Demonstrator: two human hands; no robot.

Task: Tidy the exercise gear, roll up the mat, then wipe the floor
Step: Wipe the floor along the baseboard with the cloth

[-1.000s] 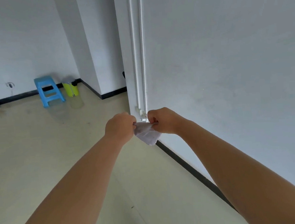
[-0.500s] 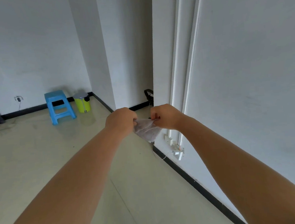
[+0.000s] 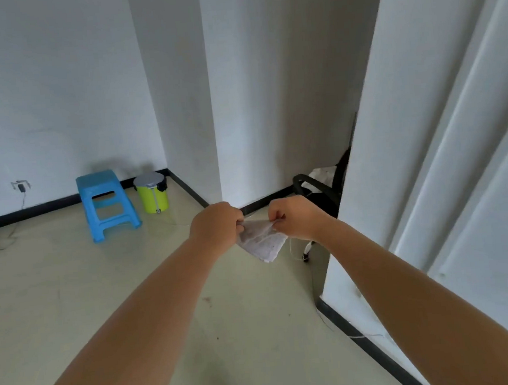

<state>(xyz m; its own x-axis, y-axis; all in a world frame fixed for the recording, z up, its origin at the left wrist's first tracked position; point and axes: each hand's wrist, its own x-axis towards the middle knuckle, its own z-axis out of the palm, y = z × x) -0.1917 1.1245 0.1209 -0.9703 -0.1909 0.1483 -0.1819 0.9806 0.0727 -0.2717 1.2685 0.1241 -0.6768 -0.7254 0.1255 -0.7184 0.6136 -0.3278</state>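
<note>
I saw left hand (image 3: 216, 225) and right hand (image 3: 294, 218) pinching a white cloth (image 3: 262, 241) at frame centre | fingertips hidden behind knuckles | black chair (image 3: 319, 191) half hidden by wall, centre right | blue stool (image 3: 106, 204) centre left

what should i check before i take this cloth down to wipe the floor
1. Grip on the cloth: left hand and right hand both pinch its top edge. ok
2. Cloth opened flat: it hangs bunched and folded between the hands. not ok
3. Cloth clean enough: it shows faint specks and marks; whether it is damp, cannot tell
4. Floor ahead free of gear: bare tile in front, with small dark spots to wipe. ok
5. Obstacles near the wiping area: blue stool and green bin stand back by the wall; a thin white cord trails near the black chair. not ok
6. Mat rolled and gear tidied: none in view. cannot tell
</note>
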